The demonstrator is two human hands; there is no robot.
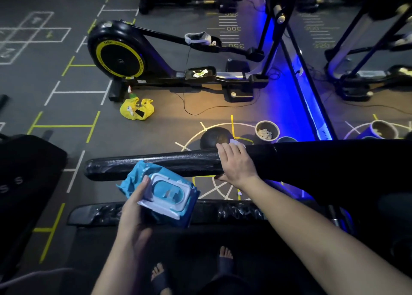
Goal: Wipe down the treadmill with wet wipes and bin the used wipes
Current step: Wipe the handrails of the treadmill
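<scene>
I stand on the treadmill, whose black handrail runs across the view in front of me. My right hand wraps over the rail and presses a white wet wipe against it; only an edge of the wipe shows past my fingers. My left hand holds a blue pack of wet wipes from below, thumb on its top, lid facing up. A small round bin with used wipes inside stands on the floor beyond the rail.
The treadmill's side rail lies below the handrail. An elliptical trainer stands on the floor ahead, with a yellow bag beside it. A dark ball sits near the bin. A mirror with blue lighting is at right.
</scene>
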